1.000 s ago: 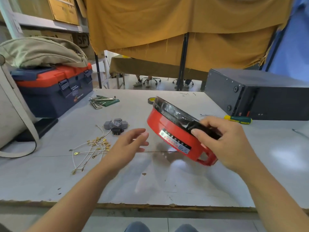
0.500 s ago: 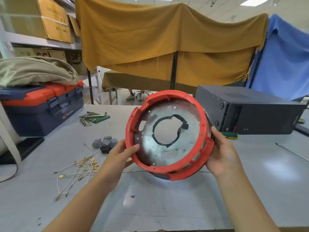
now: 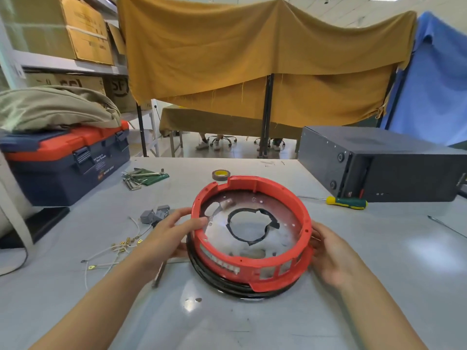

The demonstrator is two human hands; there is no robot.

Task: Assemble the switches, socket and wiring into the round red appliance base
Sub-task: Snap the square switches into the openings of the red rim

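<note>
The round red appliance base (image 3: 278, 270) rests on the grey table, open side up, with a black ring under it and a metal plate with a round hole inside. My left hand (image 3: 166, 232) grips its left rim, thumb over the edge. My right hand (image 3: 331, 253) cups its right side. Grey switches and a socket (image 3: 154, 214) lie just left of the base. White wires with brass terminals (image 3: 118, 248) are spread further left, partly hidden by my left arm.
A blue and red toolbox (image 3: 65, 160) with a folded cloth on top stands at the left. Hex keys on a green pouch (image 3: 141, 176) and a tape roll (image 3: 220, 175) lie behind the base. A black box (image 3: 384, 165) and a green-yellow screwdriver (image 3: 346, 202) sit right.
The base was tilted up in the air, first in my right hand alone, then in both hands. It now sits flat on the table, open side up, both hands still on its rim.
</note>
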